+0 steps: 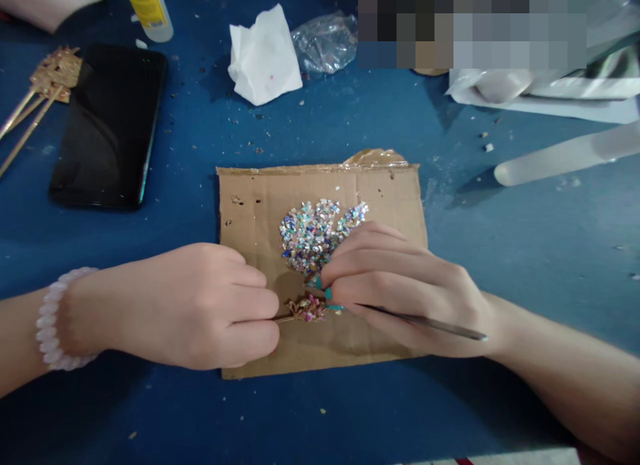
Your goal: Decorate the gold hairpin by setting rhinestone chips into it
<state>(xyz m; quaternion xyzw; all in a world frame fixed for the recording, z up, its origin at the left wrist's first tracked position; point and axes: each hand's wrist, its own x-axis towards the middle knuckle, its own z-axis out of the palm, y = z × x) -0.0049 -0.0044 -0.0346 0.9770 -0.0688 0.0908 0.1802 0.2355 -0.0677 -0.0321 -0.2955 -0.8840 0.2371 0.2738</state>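
My left hand, with a beaded bracelet at the wrist, is closed on the thin gold stem of a hairpin. The hairpin's gold head, set with pink and red bits, sticks out past my fingers over a cardboard sheet. My right hand pinches dark metal tweezers, their rear end lying back across the hand. Their tips are close to the hairpin head; whether they grip a bit is too small to tell. A heap of small shiny multicoloured chips lies on the cardboard, partly behind my right hand.
At the left lie a black phone and several gold hairpins. A yellow-labelled bottle, crumpled white tissue and clear plastic wrap are at the back. A translucent tube is at the right. Crumbs dot the blue table.
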